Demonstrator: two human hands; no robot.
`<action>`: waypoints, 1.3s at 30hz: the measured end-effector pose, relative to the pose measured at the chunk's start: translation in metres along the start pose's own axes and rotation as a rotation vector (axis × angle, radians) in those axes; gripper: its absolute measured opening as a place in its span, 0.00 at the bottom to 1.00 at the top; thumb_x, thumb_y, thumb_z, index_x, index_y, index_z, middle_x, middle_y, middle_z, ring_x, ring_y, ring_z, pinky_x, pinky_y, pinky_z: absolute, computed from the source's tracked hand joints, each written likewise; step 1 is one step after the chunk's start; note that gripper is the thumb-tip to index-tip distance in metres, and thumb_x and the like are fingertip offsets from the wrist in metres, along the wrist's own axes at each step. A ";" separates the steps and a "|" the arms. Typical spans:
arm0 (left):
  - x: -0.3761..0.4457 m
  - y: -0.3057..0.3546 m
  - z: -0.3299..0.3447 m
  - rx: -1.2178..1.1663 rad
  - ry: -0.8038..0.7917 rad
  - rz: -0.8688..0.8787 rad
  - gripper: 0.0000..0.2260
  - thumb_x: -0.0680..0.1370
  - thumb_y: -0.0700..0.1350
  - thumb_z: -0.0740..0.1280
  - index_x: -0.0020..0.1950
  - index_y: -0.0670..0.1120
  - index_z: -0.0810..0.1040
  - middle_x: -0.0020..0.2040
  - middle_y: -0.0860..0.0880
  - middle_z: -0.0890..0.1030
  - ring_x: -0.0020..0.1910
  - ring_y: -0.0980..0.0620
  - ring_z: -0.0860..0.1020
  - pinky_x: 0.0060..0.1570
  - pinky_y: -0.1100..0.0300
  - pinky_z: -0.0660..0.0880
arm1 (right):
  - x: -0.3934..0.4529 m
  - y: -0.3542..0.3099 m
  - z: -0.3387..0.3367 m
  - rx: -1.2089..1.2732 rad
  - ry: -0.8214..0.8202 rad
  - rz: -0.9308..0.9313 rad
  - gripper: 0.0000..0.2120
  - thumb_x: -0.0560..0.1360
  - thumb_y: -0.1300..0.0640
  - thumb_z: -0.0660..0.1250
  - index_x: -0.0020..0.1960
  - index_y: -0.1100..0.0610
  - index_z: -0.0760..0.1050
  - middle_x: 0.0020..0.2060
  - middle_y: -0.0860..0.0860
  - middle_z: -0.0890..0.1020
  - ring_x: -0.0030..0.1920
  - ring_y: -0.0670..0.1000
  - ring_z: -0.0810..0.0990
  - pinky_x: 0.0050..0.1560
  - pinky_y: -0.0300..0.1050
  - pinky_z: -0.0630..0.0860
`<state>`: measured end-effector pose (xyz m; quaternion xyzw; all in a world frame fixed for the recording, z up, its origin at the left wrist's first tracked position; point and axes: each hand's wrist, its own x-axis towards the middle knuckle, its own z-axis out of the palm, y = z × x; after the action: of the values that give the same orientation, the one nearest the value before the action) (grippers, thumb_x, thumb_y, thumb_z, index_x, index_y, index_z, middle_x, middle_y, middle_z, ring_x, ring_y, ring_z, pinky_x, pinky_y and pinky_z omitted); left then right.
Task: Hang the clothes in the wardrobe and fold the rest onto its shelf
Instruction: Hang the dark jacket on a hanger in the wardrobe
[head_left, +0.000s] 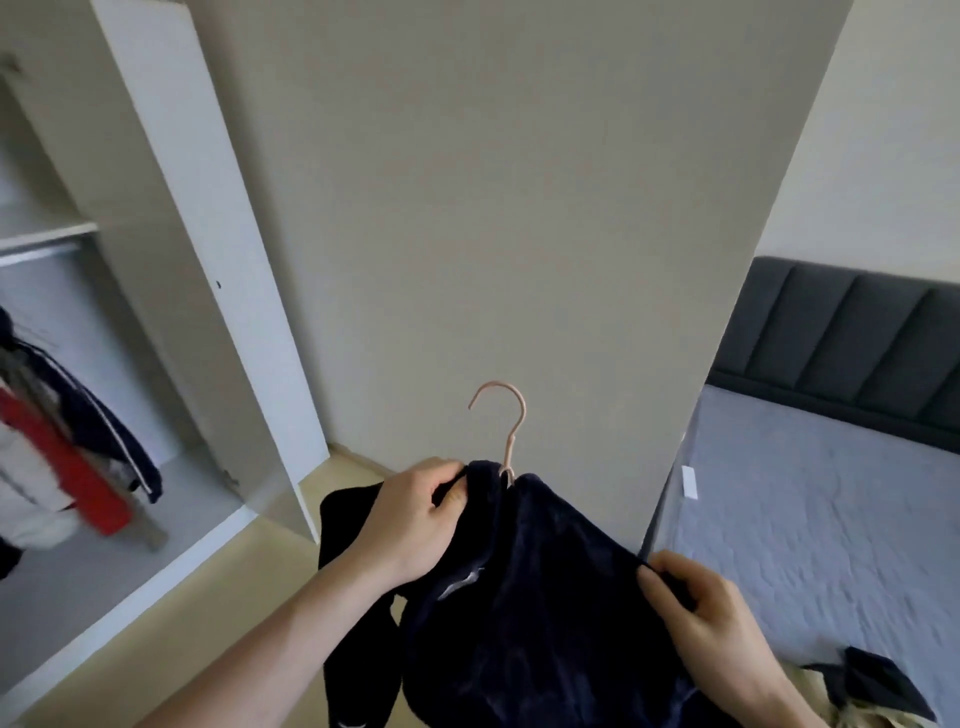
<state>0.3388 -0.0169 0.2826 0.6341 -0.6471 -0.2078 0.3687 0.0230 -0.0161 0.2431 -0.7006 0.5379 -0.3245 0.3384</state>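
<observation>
Left hand: the left hand (415, 519) was curled at the collar of a dark navy, plush-looking garment (519, 597), thumb and fingers pinching the fabric just beside the hanger's neck.
Right hand: the right hand (696, 613) pinched the same garment's outer shoulder edge between thumb and bent fingers, drawing it outward and down.
Garment: it hung between the two hands, draped over a pale pink hanger (506, 426) whose hook rose just above the left hand's fingertips; one sleeve dangled below the left wrist.
Hanger arms: hidden under the cloth, so whether both shoulders sat squarely could not be told.
Step in hand: by my reading, dressing the garment onto the hanger, with the right shoulder being settled; hanging had not yet been done.
Wardrobe: the open white wardrobe (171, 260) stood well to the left of the left hand, with red, white and dark clothes (62, 457) already hanging inside under its shelf (47, 234).
Next move: likely to call for a grip at the hook or collar, a turn left, and a lift to the rail; the rail itself was barely visible.
Beyond the right hand: a grey bed (810, 509) with a dark padded headboard, and a further dark item (878, 686) lay near the right forearm.
</observation>
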 end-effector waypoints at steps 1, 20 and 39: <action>-0.001 -0.003 -0.005 0.010 0.041 -0.002 0.09 0.85 0.51 0.62 0.53 0.54 0.82 0.48 0.57 0.82 0.51 0.58 0.79 0.57 0.51 0.76 | 0.006 -0.004 0.007 0.030 -0.032 -0.001 0.11 0.80 0.55 0.69 0.39 0.55 0.79 0.29 0.51 0.76 0.32 0.43 0.72 0.36 0.42 0.70; -0.040 -0.165 -0.218 0.107 0.570 -0.221 0.27 0.72 0.56 0.76 0.67 0.61 0.69 0.61 0.62 0.69 0.60 0.61 0.75 0.60 0.61 0.74 | 0.114 -0.203 0.266 0.126 -0.438 -0.305 0.10 0.81 0.51 0.66 0.42 0.53 0.76 0.27 0.45 0.72 0.30 0.43 0.73 0.34 0.33 0.68; 0.061 -0.343 -0.383 0.184 0.707 -0.236 0.22 0.76 0.57 0.67 0.70 0.61 0.73 0.56 0.65 0.74 0.57 0.67 0.76 0.55 0.73 0.71 | 0.252 -0.321 0.472 0.258 -0.546 -0.281 0.15 0.73 0.41 0.67 0.39 0.53 0.75 0.28 0.46 0.73 0.31 0.46 0.73 0.38 0.41 0.66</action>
<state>0.8558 -0.0380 0.2885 0.7671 -0.4186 0.0417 0.4844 0.6340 -0.1404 0.2662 -0.7806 0.2797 -0.2336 0.5078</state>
